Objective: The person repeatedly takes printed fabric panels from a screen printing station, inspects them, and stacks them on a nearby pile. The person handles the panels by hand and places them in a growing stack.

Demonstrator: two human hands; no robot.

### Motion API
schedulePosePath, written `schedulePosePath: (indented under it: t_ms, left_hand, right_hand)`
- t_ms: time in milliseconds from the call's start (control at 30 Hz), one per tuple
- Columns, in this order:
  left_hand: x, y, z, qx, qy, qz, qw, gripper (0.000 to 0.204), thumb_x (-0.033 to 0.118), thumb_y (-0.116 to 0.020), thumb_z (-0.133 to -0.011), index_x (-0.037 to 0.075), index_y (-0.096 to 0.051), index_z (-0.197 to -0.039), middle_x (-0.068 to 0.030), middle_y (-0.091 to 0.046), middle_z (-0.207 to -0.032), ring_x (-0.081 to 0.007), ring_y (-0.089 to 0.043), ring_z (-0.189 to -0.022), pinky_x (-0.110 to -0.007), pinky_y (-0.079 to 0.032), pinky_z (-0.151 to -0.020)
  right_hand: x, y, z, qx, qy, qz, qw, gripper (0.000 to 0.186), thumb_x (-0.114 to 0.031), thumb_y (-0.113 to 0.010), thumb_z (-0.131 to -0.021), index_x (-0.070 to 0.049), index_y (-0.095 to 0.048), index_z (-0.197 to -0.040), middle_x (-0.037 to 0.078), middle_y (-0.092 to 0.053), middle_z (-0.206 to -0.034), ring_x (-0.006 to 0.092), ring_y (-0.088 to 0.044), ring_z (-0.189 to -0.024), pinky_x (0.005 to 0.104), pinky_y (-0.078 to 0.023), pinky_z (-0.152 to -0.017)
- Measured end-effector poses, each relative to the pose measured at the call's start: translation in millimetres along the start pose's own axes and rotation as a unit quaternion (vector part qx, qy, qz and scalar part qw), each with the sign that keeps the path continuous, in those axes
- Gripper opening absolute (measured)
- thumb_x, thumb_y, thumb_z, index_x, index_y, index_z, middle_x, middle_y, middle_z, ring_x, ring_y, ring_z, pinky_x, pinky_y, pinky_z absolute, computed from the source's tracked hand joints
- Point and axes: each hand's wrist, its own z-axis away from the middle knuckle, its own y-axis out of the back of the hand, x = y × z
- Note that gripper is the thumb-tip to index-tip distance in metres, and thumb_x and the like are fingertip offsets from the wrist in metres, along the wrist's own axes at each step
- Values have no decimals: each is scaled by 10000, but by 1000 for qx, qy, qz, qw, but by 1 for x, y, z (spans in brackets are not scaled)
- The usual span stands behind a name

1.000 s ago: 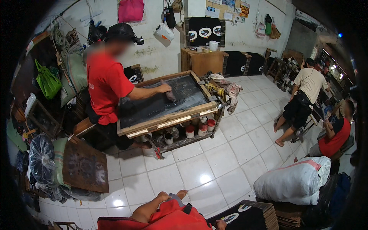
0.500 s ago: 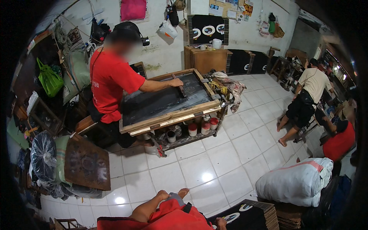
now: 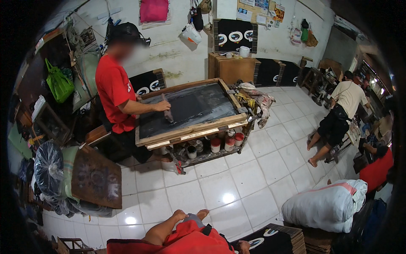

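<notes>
My left hand (image 3: 179, 214) rests at the grey cloth over my knee (image 3: 193, 220), fingers curled; what is under them is unclear. My right hand (image 3: 244, 246) is low beside a stack (image 3: 289, 241) of black panels with white oval prints, its fingers mostly hidden. Across the floor, a co-worker in red (image 3: 111, 84) grips a squeegee (image 3: 168, 113) on a dark printing screen (image 3: 198, 99) in a wooden frame, set on a cart with paint pots (image 3: 215, 146) on its lower shelf.
A white sack (image 3: 317, 207) lies at right; behind it sits a person in red (image 3: 374, 167). Another person (image 3: 340, 106) bends at a bench farther back. Wrapped bundles and a board (image 3: 95, 178) stand at left. Printed panels (image 3: 234, 36) lean at the back wall. Tiled floor (image 3: 220, 182) lies between.
The co-worker at the screen pushed the squeegee rightward, then drew it back left and now stands more upright. The seated person shifted toward the right rim. My hands have stayed put.
</notes>
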Motion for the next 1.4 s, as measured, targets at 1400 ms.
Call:
schedulePosePath:
  t_ms: [1400]
  left_hand:
    - [-15,303,-135,42,23,223,974,314,308,-682,-786,36,-629,-934,-64,-630,-832,-162,-591,-720,-316,-456,-615]
  right_hand:
    - [-251,-280,38,-37,47,-64,996,96,-52,-557,-816,-12,-569,-902,62,-610,-755,158,-594,-649,292,-479,-551]
